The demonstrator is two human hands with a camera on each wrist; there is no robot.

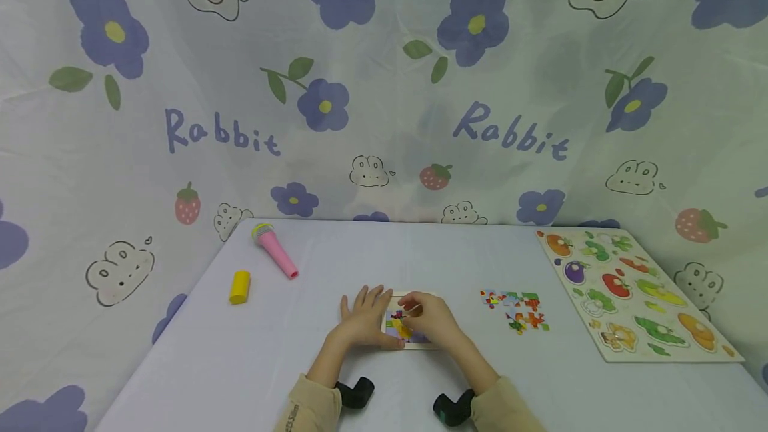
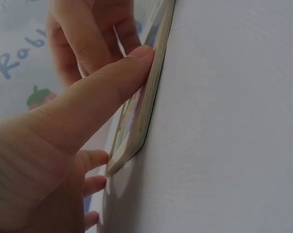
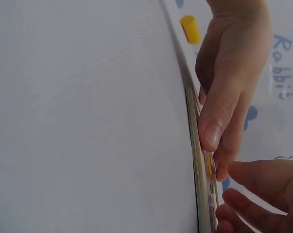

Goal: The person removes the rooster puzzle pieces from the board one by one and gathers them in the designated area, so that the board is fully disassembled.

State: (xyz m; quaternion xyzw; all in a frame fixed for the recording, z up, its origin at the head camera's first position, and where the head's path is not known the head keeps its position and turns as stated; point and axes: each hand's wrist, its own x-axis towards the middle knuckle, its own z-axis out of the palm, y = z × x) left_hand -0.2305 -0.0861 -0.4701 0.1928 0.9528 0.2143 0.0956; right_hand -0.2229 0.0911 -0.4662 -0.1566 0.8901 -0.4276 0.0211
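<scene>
A small framed jigsaw puzzle [image 1: 409,346] with a pale wooden border lies flat on the white table in front of me. My left hand [image 1: 363,320] steadies it, fingers spread by the left side and thumb [image 2: 136,57] laid straight on the near border. Over the puzzle's right part, my right hand [image 1: 437,320] bends its fingers loosely, with the fingertips [image 3: 236,167] close above the picture. No piece shows between them. A yellow and purple picture is visible between the hands; the right hand covers the rest.
Several loose jigsaw pieces [image 1: 528,319] lie right of the puzzle. Beyond them sits a vegetable board [image 1: 645,299]. At the left are a yellow cylinder [image 1: 239,287] and a pink toy microphone [image 1: 276,252]. Black wrist devices [image 1: 454,408] hang under the sleeves.
</scene>
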